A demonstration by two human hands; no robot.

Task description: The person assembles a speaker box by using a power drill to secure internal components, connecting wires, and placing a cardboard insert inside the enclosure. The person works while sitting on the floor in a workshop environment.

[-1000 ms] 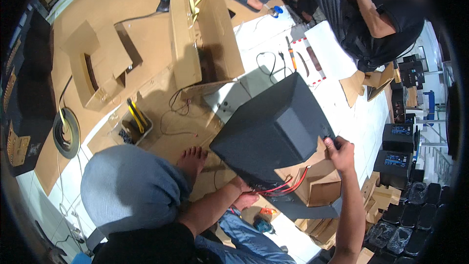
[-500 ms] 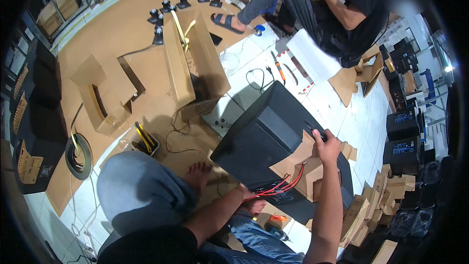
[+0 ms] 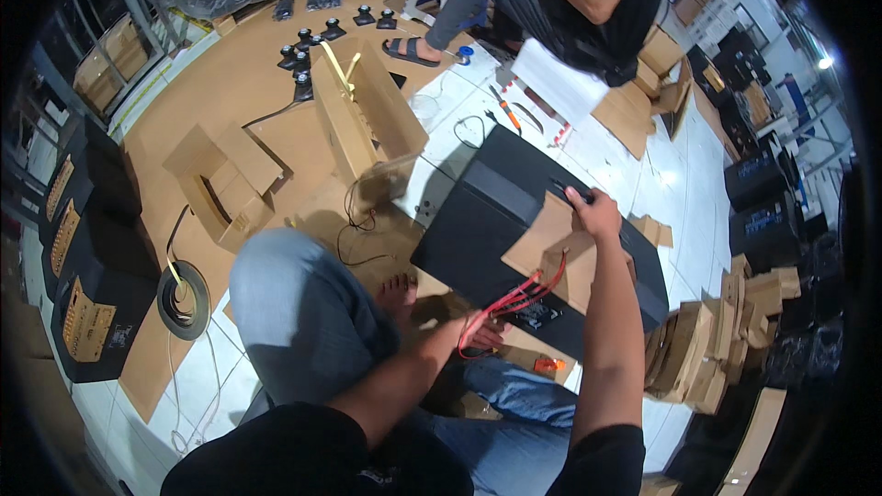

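Right hand [image 3: 595, 213] — fingers curled at the black cabinet [image 3: 459, 234], exact grip unclear. Left hand [image 3: 483, 334] by its near edge, red wires [image 3: 525, 292] across wrist; hold can't be told. Cabinet before the person — cardboard piece [image 3: 536, 241] on it.

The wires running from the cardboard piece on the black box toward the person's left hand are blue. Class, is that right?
The colour is wrong: the head view shows the wires are red. They do run from the cardboard piece on the black box toward the left hand.
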